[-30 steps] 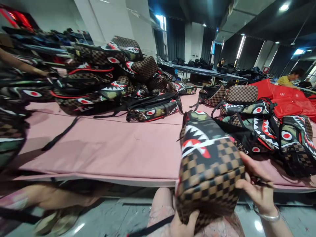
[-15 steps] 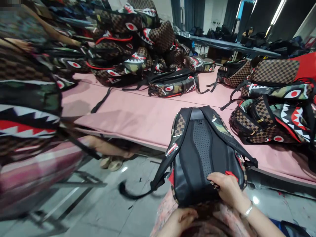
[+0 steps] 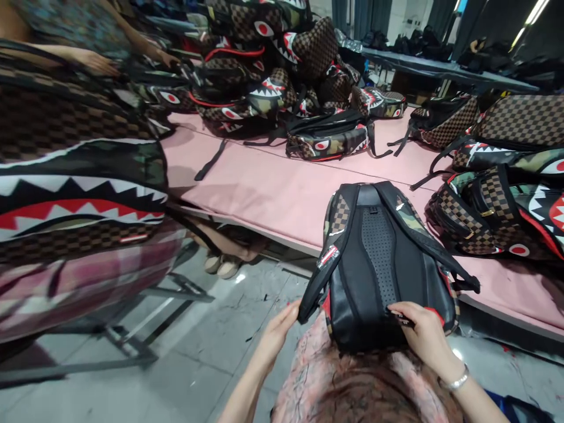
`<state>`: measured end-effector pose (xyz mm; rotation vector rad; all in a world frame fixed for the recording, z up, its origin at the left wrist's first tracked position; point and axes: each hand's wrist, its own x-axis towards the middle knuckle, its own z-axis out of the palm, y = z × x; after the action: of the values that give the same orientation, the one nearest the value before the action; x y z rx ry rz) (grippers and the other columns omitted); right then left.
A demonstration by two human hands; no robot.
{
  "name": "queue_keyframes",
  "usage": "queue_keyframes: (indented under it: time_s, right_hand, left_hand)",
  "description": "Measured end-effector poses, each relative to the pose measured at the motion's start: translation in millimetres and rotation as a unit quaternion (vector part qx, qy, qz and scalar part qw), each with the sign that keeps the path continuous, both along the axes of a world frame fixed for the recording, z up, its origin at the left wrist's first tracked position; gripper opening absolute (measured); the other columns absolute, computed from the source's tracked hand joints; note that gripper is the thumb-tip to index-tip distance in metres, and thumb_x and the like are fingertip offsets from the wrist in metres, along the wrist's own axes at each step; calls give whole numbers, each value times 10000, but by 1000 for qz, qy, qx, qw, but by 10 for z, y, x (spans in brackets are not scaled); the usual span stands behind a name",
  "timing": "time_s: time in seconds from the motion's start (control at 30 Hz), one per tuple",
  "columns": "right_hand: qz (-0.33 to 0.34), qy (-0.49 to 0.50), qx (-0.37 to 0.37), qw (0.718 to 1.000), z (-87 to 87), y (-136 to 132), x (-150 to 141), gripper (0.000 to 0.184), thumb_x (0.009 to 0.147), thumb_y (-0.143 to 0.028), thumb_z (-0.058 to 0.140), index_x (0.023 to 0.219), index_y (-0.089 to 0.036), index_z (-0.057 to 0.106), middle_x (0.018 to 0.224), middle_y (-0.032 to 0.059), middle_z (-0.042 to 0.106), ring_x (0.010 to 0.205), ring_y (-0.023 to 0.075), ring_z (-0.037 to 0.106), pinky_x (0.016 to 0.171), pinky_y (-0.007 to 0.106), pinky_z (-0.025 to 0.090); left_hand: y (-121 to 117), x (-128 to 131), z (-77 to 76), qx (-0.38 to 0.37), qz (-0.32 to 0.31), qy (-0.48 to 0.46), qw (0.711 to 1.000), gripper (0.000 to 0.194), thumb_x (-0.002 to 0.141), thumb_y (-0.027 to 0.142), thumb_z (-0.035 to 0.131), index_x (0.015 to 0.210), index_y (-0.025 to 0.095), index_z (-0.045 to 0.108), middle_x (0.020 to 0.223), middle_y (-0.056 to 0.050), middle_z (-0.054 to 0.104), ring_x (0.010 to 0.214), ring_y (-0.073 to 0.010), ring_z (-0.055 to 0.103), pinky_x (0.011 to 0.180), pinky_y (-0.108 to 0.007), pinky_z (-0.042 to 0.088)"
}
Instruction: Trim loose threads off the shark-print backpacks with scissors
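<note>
A backpack [image 3: 348,299] with a black padded back panel and brown checkered sides leans against the pink table edge, its back facing me. Its bottom rests by my lap. At its left side, my left hand [image 3: 282,323] pinches the lower end of the black shoulder strap [image 3: 317,285]. My right hand [image 3: 420,329] lies closed over the lower right of the back panel. Something small and dark shows under its fingers, and a bit of red [image 3: 436,315] beside it; I cannot make out what it holds. The other strap [image 3: 467,279] hangs over the right side.
Shark-mouth backpacks are piled at the back of the pink table [image 3: 264,194]; more lie at the right [image 3: 467,217]. At the left, a large backpack [image 3: 83,158] rests on a person's plaid-covered lap [image 3: 101,264]. Another person's hand [image 3: 94,61] is behind it. Metal legs [image 3: 145,323] stand on the tiled floor.
My left hand has moved from below the backpack out to the left and taken hold of the strap end, which was hanging loose. The view has shifted left; my right hand stays on the panel.
</note>
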<state>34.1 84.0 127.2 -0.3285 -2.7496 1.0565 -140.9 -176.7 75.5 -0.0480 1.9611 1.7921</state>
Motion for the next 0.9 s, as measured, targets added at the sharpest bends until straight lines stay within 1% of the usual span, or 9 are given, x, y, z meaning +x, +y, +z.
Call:
queue_keyframes:
  time_s: [0.2, 0.3, 0.4, 0.5, 0.6, 0.67, 0.77, 0.83, 0.9]
  right_hand:
    - [-9, 90, -154, 984, 190, -310, -220, 285, 756, -63, 481, 892, -211, 683, 817, 16, 711, 777, 147, 660, 728, 237, 509]
    - [-26, 105, -237, 966, 355, -471, -381, 171, 807, -170, 530, 820, -201, 698, 767, 11, 708, 734, 137, 652, 712, 215, 491]
    - [-54, 86, -277, 955, 434, -554, -487, 153, 812, -236, 551, 802, -190, 696, 794, 12, 699, 754, 140, 634, 713, 213, 468]
    - [-86, 67, -294, 950, 380, -559, -519, 177, 811, -268, 545, 740, -172, 676, 709, 5, 665, 690, 133, 601, 653, 209, 437]
    - [-100, 59, -336, 935, 280, -542, -514, 263, 829, -315, 511, 663, -161, 645, 686, 8, 645, 683, 130, 584, 665, 215, 419]
    - [-98, 50, -355, 928, 241, -538, -523, 253, 816, -323, 517, 655, -160, 626, 678, 1, 629, 668, 123, 565, 658, 213, 410]
    - [-86, 25, -338, 937, 242, -540, -588, 240, 782, -302, 537, 586, -166, 563, 577, -31, 549, 575, 99, 490, 580, 201, 366]
    - [-76, 13, -345, 936, 259, -544, -658, 258, 763, -311, 553, 550, -170, 517, 527, -45, 504, 528, 89, 445, 545, 199, 338]
    - [-69, 5, -406, 911, 272, -555, -724, 281, 747, -354, 570, 549, -174, 486, 497, -54, 478, 478, 77, 406, 503, 197, 318]
  left_hand:
    - [22, 129, 373, 12, -3, 104, 995, 350, 592, 471, 708, 829, 215, 733, 1070, -89, 673, 1081, -297, 549, 974, -408, 380]
    - [269, 262, 536, 25, -35, 135, 990, 313, 611, 462, 693, 797, 214, 737, 1022, -86, 685, 1029, -284, 580, 955, -392, 408]
    - [575, 422, 593, 28, -30, 121, 992, 337, 619, 487, 670, 796, 207, 731, 943, -81, 701, 944, -273, 616, 906, -393, 449]
    - [742, 532, 570, 3, -2, 107, 994, 358, 615, 497, 661, 810, 203, 725, 919, -73, 708, 918, -266, 626, 904, -392, 449]
    - [741, 564, 571, -22, 5, 93, 995, 371, 615, 495, 656, 831, 201, 723, 937, -71, 712, 919, -264, 630, 884, -374, 463]
    - [700, 560, 617, -32, -10, 83, 996, 376, 615, 493, 656, 832, 194, 723, 913, -71, 718, 881, -261, 642, 831, -358, 493]
    - [645, 551, 723, -40, -49, 95, 994, 365, 642, 475, 646, 847, 182, 717, 871, -66, 721, 842, -248, 648, 792, -336, 507]
    - [611, 553, 788, -36, -51, 115, 991, 410, 703, 460, 605, 1002, 188, 674, 837, -48, 715, 821, -219, 648, 798, -322, 501]
    - [566, 561, 831, -28, -53, 131, 990, 462, 759, 429, 562, 1159, 199, 582, 809, -31, 704, 796, -190, 647, 805, -310, 495]
